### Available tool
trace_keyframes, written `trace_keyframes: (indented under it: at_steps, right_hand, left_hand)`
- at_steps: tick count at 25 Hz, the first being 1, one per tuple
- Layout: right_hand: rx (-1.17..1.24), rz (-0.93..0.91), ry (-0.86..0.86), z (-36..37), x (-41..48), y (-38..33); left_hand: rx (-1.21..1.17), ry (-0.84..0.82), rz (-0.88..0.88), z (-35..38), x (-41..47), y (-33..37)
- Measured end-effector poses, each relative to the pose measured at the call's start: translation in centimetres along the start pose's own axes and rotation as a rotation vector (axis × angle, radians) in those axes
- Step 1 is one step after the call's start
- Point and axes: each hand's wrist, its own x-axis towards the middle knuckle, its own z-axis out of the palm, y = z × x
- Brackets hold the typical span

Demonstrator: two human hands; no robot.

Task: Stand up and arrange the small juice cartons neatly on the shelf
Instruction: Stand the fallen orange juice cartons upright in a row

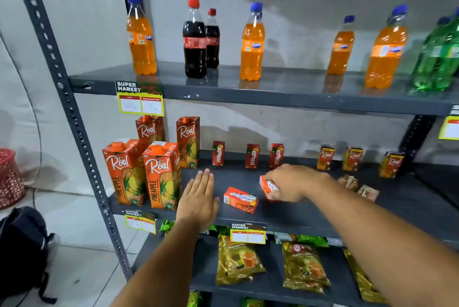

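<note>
Right hand [289, 183] down on the middle shelf [285, 212], fingers curled and clamped on a small red juice carton [267, 186] lying tipped on its side. Left hand [198, 197] flat and empty, fingers straight and together, palm toward the shelf board near its front edge; touching or just above, hard to say. Hands well apart, and between them a second small carton [240, 200] flat on its side, untouched, nearer the left hand's fingertips than the right.

Behind the right hand, along the back of the shelf, three red Maaza cartons [252, 155] upright in a loose row with gaps between. Beyond the right forearm, further right, three small Real cartons [352, 159] also upright at the back. Just past the right wrist, two brownish cartons [359, 187] lying down, blurred.

Hard against the left hand's outer side, tall pineapple cartons [162, 175] standing in two rows at the shelf's end.

Above both hands, soda bottles [252, 43] spaced along the upper shelf: orange, cola, green. Below the forearms, yellow tea packets [238, 260] lying on the lower shelf. Far off the left elbow, a dark backpack [22, 249] on the floor.
</note>
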Motion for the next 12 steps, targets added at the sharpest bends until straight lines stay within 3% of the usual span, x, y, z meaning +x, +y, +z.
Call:
trace_keyframes:
  at_steps: [5, 12]
  right_hand:
    - [0.200, 0.147, -0.145, 7.4, 6.4, -2.5]
    - [0.459, 0.304, 0.034, 12.2, 9.5, -2.5]
  left_hand:
    - [-0.080, -0.155, -0.053, 4.9, 2.1, -2.1]
    - [-0.108, -0.301, -0.073, 8.3, 5.7, -3.7]
